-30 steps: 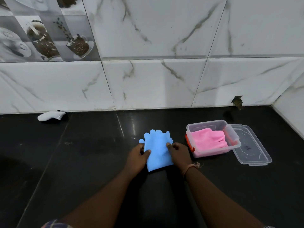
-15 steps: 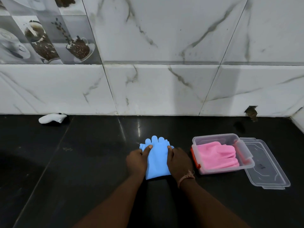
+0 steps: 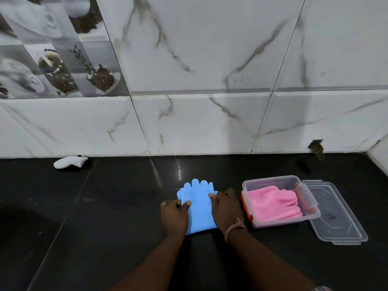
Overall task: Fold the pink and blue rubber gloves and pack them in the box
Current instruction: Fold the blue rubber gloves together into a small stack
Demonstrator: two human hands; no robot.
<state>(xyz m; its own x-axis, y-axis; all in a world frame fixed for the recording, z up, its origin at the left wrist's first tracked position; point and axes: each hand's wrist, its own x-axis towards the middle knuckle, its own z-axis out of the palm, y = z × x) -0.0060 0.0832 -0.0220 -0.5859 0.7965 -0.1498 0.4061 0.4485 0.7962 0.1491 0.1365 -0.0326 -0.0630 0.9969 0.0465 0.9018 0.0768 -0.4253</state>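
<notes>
Folded blue rubber gloves (image 3: 198, 206) lie flat on the black counter, fingers pointing toward the wall. My left hand (image 3: 174, 217) grips their left edge, thumb on top. My right hand (image 3: 225, 208) holds the right edge, thumb pressed on the top surface. Just to the right stands a clear plastic box (image 3: 270, 181) with orange clips. Folded pink gloves (image 3: 275, 203) lie inside it.
The box's clear lid (image 3: 338, 219) lies open on the counter, right of the box. A small white object (image 3: 70, 162) rests against the marble-tiled wall at the back left. The wall corner closes the counter at far right.
Both hands shifted slightly on the blue gloves: the left thumb slid down from the glove fingers to the left edge. My head view moved a little; the gloves stayed in place.
</notes>
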